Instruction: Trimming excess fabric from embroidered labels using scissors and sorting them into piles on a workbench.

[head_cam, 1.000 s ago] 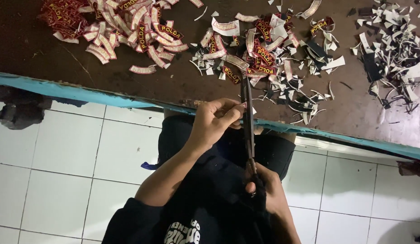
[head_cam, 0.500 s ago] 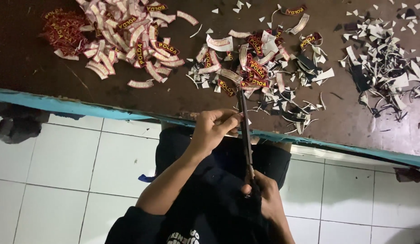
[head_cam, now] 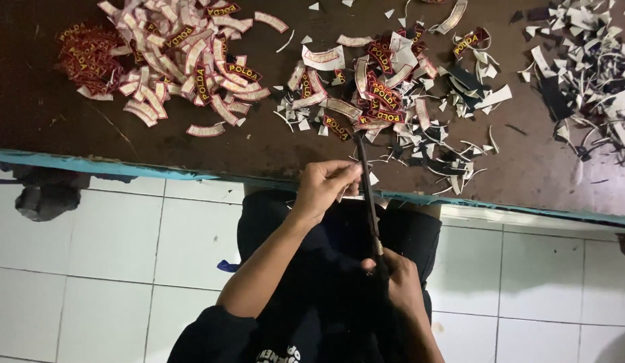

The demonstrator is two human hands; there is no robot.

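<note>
Seen from above, a seated person's right hand [head_cam: 396,279] grips long scissors [head_cam: 367,195], fingers closed in the handles. The left hand [head_cam: 326,185] pinches a small patch [head_cam: 353,190] at the blades, just over the tabletop [head_cam: 272,151] edge. The pinching fingers sit right beside the blades — a nick looks possible. No containers — cut patches [head_cam: 178,50] and scraps [head_cam: 581,74] lie loose in heaps.
</note>
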